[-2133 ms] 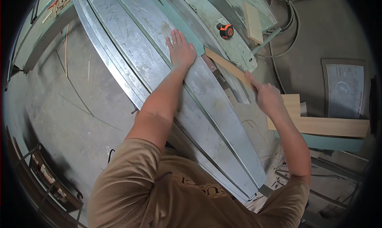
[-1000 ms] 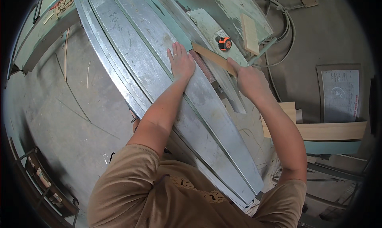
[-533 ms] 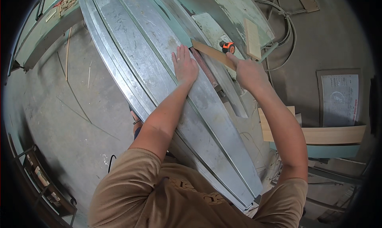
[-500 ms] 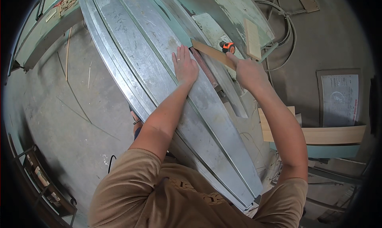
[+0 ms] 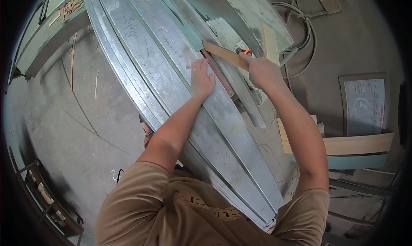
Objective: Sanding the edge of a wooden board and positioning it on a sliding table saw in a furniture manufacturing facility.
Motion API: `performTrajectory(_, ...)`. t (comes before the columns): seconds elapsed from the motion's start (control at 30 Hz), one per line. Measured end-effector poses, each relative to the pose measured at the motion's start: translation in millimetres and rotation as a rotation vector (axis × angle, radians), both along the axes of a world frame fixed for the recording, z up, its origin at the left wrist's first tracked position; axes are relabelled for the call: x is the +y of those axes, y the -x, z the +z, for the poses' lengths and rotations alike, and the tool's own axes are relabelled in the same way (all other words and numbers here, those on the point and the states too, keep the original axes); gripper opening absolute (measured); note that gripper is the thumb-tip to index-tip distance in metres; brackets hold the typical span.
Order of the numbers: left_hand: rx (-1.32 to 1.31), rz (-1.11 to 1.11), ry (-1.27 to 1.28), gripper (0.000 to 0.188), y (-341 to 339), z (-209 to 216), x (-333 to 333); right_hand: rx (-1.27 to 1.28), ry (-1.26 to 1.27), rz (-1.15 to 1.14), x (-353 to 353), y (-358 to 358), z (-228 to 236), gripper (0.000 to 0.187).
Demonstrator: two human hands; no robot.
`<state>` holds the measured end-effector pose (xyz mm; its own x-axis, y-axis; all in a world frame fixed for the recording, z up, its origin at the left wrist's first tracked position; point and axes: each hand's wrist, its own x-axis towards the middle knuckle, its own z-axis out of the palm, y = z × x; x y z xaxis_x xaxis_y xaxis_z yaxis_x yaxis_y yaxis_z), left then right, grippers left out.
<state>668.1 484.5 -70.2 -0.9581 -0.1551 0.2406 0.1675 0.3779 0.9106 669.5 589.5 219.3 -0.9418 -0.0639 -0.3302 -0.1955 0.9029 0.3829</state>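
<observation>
Resting a touch further back on the silver panel (image 5: 156,74) with the left hand (image 5: 202,79) than half a second ago, and a bit further up and left with the right hand (image 5: 266,74), now covering more of the orange tape measure (image 5: 247,51). Over on the left, just a thin wooden stick (image 5: 73,63) on the concrete floor. Next, that long ribbed panel, slanting through the middle. Nothing gripped in the left hand, fingers close together on the metal. Holding a flat tan strip (image 5: 226,54) in the right, far end right by the corner of the teal strip (image 5: 192,36); can't tell if touching. Further right, looped cables (image 5: 308,29) and some pale boards (image 5: 358,144).
</observation>
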Motion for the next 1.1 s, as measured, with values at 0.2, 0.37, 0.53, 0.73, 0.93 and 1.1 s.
performTrajectory(0.2, 0.089, -0.62, 0.199, 0.078, -112, -9, -12, -0.001, 0.002, -0.018, 4, 9, -2, 0.066)
performTrajectory(0.37, 0.21, -0.718, 0.337, 0.078, -141, 5, -17, -0.016, 0.007, 0.018, 2, 16, -4, 0.066)
performTrajectory(0.53, 0.209, -0.688, 0.307, 0.078, -139, 7, -19, 0.007, 0.02, 0.048, 1, 26, -10, 0.065)
performTrajectory(0.73, 0.21, -0.677, 0.32, 0.075, -139, 7, -17, 0.053, 0.034, 0.084, -1, 40, -18, 0.066)
performTrajectory(0.93, 0.218, -0.664, 0.297, 0.074, -139, 6, -18, 0.012, 0.02, 0.07, -20, 53, -11, 0.068)
performTrajectory(1.1, 0.221, -0.667, 0.282, 0.073, -139, 6, -18, 0.023, 0.04, 0.036, -26, 62, -17, 0.066)
